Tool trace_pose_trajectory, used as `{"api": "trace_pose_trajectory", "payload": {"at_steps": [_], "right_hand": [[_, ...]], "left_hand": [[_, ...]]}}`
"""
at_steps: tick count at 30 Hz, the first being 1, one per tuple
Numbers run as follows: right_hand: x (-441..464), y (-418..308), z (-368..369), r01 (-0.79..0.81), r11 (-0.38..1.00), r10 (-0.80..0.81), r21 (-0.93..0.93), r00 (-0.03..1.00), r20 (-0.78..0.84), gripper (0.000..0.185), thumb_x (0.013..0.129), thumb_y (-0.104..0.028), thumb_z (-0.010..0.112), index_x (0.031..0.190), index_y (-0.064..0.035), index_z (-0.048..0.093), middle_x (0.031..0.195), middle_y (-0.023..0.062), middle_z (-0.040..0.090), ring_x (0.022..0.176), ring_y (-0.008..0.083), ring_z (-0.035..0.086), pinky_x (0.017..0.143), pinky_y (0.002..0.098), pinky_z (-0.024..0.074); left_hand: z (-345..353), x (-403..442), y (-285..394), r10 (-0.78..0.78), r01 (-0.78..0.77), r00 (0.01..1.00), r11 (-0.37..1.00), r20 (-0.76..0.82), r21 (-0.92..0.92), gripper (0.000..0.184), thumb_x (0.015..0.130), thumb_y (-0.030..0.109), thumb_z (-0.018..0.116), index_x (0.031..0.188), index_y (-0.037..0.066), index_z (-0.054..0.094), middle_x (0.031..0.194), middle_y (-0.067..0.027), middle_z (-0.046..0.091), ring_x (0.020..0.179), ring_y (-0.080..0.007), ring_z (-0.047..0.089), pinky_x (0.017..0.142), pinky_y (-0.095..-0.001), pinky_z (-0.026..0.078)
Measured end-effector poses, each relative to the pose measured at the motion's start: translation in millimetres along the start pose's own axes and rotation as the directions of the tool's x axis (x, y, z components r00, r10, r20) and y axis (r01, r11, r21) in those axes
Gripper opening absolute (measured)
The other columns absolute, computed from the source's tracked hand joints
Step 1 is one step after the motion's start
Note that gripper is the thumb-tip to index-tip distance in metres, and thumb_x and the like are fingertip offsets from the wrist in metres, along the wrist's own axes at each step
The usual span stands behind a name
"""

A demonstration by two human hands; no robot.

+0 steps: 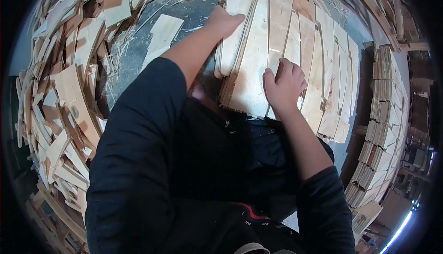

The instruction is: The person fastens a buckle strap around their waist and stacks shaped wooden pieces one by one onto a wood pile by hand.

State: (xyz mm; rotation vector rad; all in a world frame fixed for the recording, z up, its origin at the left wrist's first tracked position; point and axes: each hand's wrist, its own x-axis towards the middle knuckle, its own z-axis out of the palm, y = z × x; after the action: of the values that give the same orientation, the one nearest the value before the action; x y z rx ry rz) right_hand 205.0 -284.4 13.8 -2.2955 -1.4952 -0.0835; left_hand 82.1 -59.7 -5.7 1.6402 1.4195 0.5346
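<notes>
My left hand (224, 22) is closed on the left edge of a pale wood veneer strip (236, 37); the thumb lies across its face and the fingers go round the edge, partly hidden. That strip lies at the left end of a row of overlapping veneer strips in front of me. My right hand (286, 85) rests on the row, thumb apart from the bent fingers, beside a wide pale strip (251, 74) with a rough near edge. Nothing shows gripped in it. More veneer strips (318, 69) fan out to the right.
Loose veneer scraps (78, 92) are heaped along the left. A single pale piece (164, 32) lies on the dark floor (129, 65) among splinters. Stacked veneer bundles (380, 111) form a line on the right. My legs are close below the strips.
</notes>
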Motion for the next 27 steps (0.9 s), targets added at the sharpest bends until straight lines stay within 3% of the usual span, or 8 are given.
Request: {"api": "trace_pose_trajectory", "payload": {"at_steps": [3,6,9,12,17,23,27], "right_hand": [[1,0,1,0.009,1.0,-0.009,0.001,1.0,-0.016,0.052,0.079,-0.034,0.064,0.121,-0.0053,0.054,0.117,0.016,0.051,0.115,0.0337,0.044,0.1,0.0497,0.0262],[2,0,1,0.003,1.0,-0.003,0.005,1.0,0.002,0.052,0.078,-0.033,0.065,0.121,-0.0054,0.054,0.117,0.0161,0.051,0.115,0.0335,0.044,0.099,0.0496,0.0263],[2,1,0,0.015,1.0,-0.015,0.019,1.0,0.001,0.052,0.078,-0.032,0.065,0.121,-0.0054,0.053,0.116,0.0156,0.051,0.114,0.0327,0.044,0.098,0.0491,0.0263],[3,1,-1,0.011,0.999,-0.012,0.032,1.0,0.019,0.052,0.078,-0.032,0.066,0.12,-0.0054,0.052,0.114,0.0145,0.05,0.113,0.0319,0.044,0.098,0.0484,0.026],[5,2,-2,0.014,1.0,-0.015,0.026,0.999,0.05,0.054,0.078,-0.031,0.066,0.122,-0.0044,0.05,0.117,0.0144,0.048,0.114,0.0315,0.042,0.097,0.0488,0.0256],[5,2,-2,0.039,0.999,-0.039,0.015,0.998,0.044,0.053,0.079,-0.03,0.066,0.123,-0.0044,0.05,0.118,0.0151,0.047,0.115,0.0324,0.042,0.098,0.0486,0.025],[5,2,-2,0.021,1.0,-0.021,0.007,0.998,0.061,0.054,0.079,-0.03,0.066,0.123,-0.0042,0.05,0.119,0.016,0.047,0.116,0.0328,0.042,0.099,0.0485,0.0247]], "left_hand": [[-13,18,-14,-0.099,0.113,0.983,0.99,0.152,-0.087,0.075,0.08,0.05,0.06,0.12,-0.014,0.054,0.122,-0.0274,0.06,0.106,-0.0354,0.062,0.089,-0.0376,0.049],[-6,24,-27,-0.101,0.138,0.987,0.934,0.127,-0.329,0.079,0.086,0.053,0.055,0.119,-0.018,0.054,0.125,-0.0341,0.055,0.116,-0.0375,0.058,0.098,-0.038,0.043],[14,53,-38,-0.052,0.088,0.993,0.929,0.108,-0.359,0.078,0.091,0.054,0.05,0.125,-0.017,0.051,0.127,-0.0294,0.056,0.118,-0.0338,0.057,0.101,-0.0373,0.041],[18,60,-31,-0.033,0.121,0.987,0.803,0.16,-0.583,0.078,0.092,0.054,0.05,0.129,-0.015,0.048,0.128,-0.0252,0.057,0.118,-0.0311,0.056,0.101,-0.0366,0.041],[17,77,-20,-0.063,0.335,0.905,0.715,0.421,-0.613,0.07,0.09,0.049,0.056,0.135,-0.003,0.048,0.135,-0.0175,0.054,0.121,-0.027,0.054,0.1,-0.0371,0.041],[1,62,2,-0.07,0.249,0.933,0.832,0.352,-0.495,0.072,0.09,0.053,0.052,0.139,0.0,0.045,0.138,-0.0153,0.052,0.124,-0.0268,0.051,0.103,-0.0386,0.039],[7,78,-9,0.022,0.3,0.905,0.673,0.424,-0.676,0.073,0.09,0.056,0.05,0.139,0.002,0.045,0.139,-0.0155,0.052,0.126,-0.0274,0.049,0.104,-0.0394,0.038]]}}
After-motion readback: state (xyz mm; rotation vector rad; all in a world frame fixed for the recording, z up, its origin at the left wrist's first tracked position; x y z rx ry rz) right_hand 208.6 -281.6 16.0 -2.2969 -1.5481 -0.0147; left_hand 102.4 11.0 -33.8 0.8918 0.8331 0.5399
